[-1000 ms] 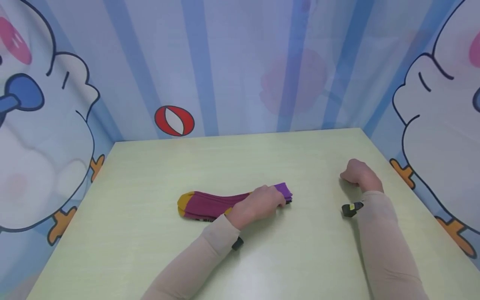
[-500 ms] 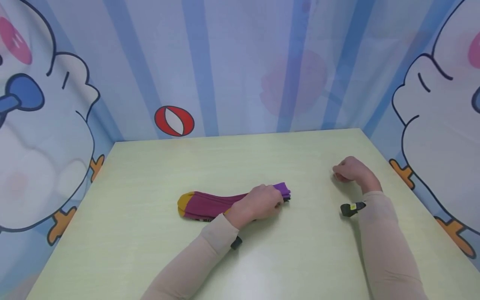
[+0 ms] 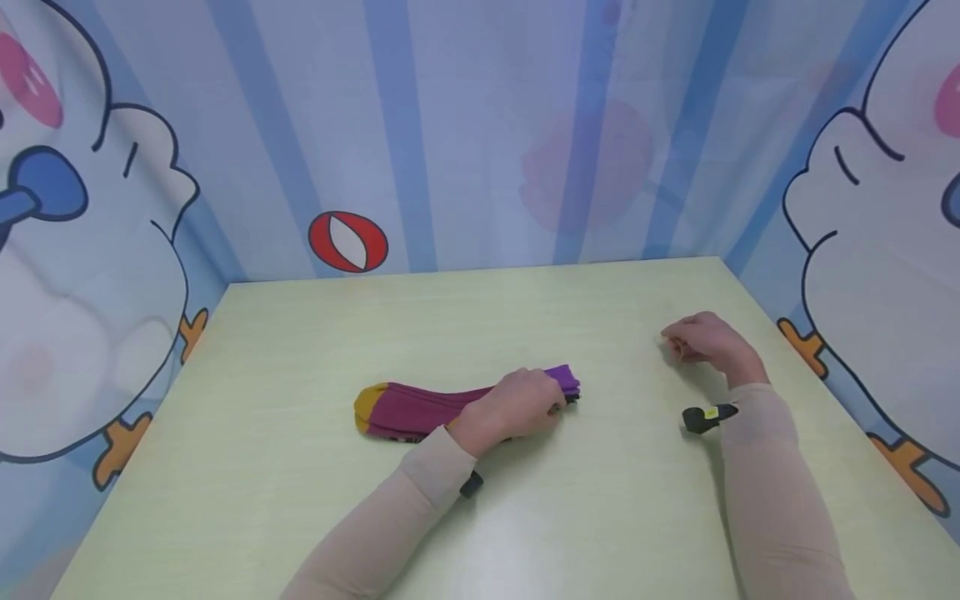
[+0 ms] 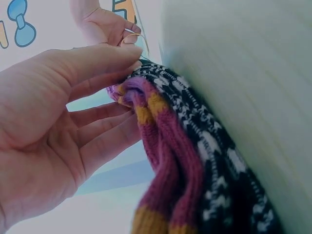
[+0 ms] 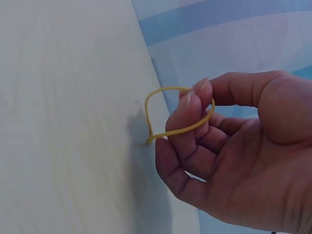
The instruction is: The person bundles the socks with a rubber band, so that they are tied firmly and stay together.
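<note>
Maroon socks [image 3: 420, 410] with mustard toes and a purple cuff lie lengthwise on the table. Beneath them shows a black-and-white patterned sock [image 4: 207, 146], as the left wrist view makes clear. My left hand [image 3: 517, 407] pinches the stack near the cuff end, thumb on one side and fingers on the other. Off to the right, my right hand [image 3: 708, 340] is above the table and apart from the socks. Between its thumb and fingertips it holds a thin yellow rubber band [image 5: 176, 131], which hangs as a loose loop around the fingertips.
The pale wooden table [image 3: 360, 333] ends at a striped blue backdrop [image 3: 480, 150]. Printed cartoon side walls [image 3: 892, 317] stand left and right. Each wrist carries a small black camera, such as the right one [image 3: 701, 419].
My right hand has moved slightly left and away from me, its fingers turning so that the rubber band shows. My left hand and the cuff end have shifted a touch left.
</note>
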Demonstrator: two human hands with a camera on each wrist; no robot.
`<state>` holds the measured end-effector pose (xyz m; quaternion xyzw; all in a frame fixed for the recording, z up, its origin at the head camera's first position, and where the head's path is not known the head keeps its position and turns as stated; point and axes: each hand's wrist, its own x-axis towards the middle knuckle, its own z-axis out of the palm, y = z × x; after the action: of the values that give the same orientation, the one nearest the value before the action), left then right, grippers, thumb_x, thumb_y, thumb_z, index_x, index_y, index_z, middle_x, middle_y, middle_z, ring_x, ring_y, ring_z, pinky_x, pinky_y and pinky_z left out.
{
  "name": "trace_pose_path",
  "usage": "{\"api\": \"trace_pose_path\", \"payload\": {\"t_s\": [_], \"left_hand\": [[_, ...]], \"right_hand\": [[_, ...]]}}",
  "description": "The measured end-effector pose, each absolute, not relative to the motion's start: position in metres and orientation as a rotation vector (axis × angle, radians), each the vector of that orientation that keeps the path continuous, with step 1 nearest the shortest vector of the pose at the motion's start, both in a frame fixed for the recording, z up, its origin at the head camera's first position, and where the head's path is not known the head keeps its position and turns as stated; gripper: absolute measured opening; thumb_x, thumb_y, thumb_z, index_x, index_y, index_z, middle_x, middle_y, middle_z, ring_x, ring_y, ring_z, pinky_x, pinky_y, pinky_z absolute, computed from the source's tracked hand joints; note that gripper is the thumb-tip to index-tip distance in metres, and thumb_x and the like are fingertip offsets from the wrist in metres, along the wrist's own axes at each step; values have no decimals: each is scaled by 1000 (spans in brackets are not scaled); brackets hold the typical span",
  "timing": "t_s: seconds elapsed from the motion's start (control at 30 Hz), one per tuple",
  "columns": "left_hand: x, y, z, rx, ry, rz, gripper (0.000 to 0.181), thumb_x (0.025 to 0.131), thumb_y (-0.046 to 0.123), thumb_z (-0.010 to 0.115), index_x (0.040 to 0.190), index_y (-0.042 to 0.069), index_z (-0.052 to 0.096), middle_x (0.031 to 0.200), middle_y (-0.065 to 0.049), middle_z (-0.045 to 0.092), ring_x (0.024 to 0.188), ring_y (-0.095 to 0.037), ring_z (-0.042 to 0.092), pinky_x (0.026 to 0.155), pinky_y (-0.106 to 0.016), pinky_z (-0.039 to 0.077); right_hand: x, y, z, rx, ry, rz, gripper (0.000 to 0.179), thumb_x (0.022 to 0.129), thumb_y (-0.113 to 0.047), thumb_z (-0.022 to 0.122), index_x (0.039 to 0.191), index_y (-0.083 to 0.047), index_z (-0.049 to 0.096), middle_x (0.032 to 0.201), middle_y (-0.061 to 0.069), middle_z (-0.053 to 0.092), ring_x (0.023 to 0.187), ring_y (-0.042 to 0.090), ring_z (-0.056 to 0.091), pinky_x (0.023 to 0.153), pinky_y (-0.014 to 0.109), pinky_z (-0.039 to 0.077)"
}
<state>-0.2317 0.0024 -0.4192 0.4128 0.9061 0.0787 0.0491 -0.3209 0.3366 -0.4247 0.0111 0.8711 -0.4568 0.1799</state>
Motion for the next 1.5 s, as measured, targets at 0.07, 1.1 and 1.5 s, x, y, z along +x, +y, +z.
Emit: {"api": "trace_pose_path", "payload": {"t_s": [0.07, 1.1, 1.5], "left_hand": [[-232, 2, -420, 1247, 2757, 251, 23, 94, 10, 65, 72, 16, 65, 63, 7, 44, 62, -9, 38, 62, -21, 37], [-238, -1, -427, 1235, 2836, 200, 33, 96, -6, 58, 115, 15, 76, 114, 2, 71, 113, -13, 63, 97, -21, 46], [-241, -5, -424, 1023, 2819, 367, 31, 105, 3, 46, 124, 11, 69, 119, -9, 62, 103, -16, 60, 88, -24, 50]], "right_hand": [[-321, 337, -424, 37, 2431, -1320, 35, 105, -23, 49, 106, 11, 59, 74, 5, 56, 71, 21, 53, 73, 34, 49], [-322, 340, -423, 13, 2061, -1790, 55, 102, -15, 59, 141, 13, 32, 101, -2, 71, 92, 12, 70, 80, 28, 57], [-323, 325, -425, -75, 2115, -1691, 67, 101, -34, 60, 141, 16, 42, 118, 16, 69, 101, 21, 70, 85, 38, 56]]}}
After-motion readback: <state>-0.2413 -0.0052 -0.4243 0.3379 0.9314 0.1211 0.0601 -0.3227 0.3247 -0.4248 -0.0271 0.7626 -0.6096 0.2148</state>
